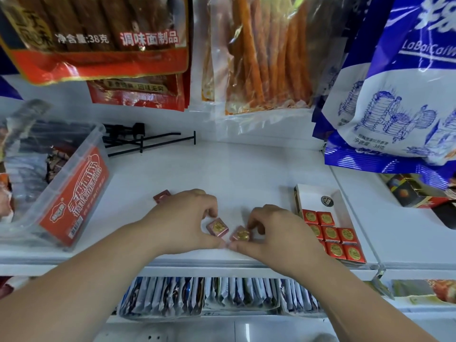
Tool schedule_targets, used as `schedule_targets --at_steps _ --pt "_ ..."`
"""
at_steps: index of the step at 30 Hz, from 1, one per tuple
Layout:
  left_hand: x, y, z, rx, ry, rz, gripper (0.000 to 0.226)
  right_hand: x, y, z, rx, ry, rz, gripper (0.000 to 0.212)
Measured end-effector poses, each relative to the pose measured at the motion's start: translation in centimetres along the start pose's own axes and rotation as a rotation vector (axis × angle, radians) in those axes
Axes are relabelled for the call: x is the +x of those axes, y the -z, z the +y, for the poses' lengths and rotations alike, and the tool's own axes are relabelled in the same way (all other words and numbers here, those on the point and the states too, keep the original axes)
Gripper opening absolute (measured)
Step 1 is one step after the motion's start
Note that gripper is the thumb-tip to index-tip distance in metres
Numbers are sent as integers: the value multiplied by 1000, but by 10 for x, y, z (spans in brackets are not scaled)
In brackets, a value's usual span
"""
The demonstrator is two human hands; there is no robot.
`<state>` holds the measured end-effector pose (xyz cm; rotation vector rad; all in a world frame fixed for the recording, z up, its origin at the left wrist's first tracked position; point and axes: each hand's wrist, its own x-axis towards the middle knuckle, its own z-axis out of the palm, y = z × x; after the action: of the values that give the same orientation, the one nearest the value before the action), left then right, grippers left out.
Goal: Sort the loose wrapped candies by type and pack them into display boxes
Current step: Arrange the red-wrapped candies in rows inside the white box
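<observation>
White shelf [234, 169] in a shop runs across the view, and on its right part lies an open display box [313, 196], white inside, with red candies [330, 233] bearing gold seals packed in rows in its nearer half. Just left of the display box the right hand [274, 230] rests on the shelf with its fingers curled, forefinger and thumb pinching the near pink candy [240, 235], a small square piece with a gold seal that lies flat under the fingertips. Further left of the display box, and touching thumb tip to thumb tip with the right hand, the left hand [182, 218] is curled in the same way, its forefinger and thumb holding the far pink candy [217, 226], which sits just beside the first, their corners close together. Both pink candies lie between the two hands, in the hollow that the fingers and thumbs make. Well left of the display box, behind the left hand's knuckles, a dark red candy [162, 195] lies loose on the shelf. At the far left from the display box stands a clear plastic tub [74, 188] with a red label, tilted. Behind and above the display box hang blue and white bags [394, 95]; left of those hang clear packs of orange sticks [259, 58] and red snack bags [98, 45].
</observation>
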<state>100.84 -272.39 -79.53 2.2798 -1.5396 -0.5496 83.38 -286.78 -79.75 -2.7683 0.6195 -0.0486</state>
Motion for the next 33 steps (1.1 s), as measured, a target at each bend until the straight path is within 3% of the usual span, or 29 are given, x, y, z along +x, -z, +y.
schedule_targets --at_steps 3,6,11,16,20,24,33 --pt "-1 2 -4 -74 -31 -91 58 -2 2 3 118 57 -77 69" --pt "-1 1 -7 -91 -85 -105 46 -2 2 4 177 156 -113 51" --pt "1 0 -7 -63 -75 -56 30 0 0 4 118 124 -21 26" --pt "4 1 -1 -58 -15 -26 24 0 0 5 179 127 1 24" --pt "10 -3 15 -66 -32 40 23 -3 10 4 303 144 66 35" --pt "22 -2 42 -254 0 109 16 -7 27 11 345 132 176 30" --pt "49 -20 99 -643 -30 171 36 -29 62 55 414 41 305 26"
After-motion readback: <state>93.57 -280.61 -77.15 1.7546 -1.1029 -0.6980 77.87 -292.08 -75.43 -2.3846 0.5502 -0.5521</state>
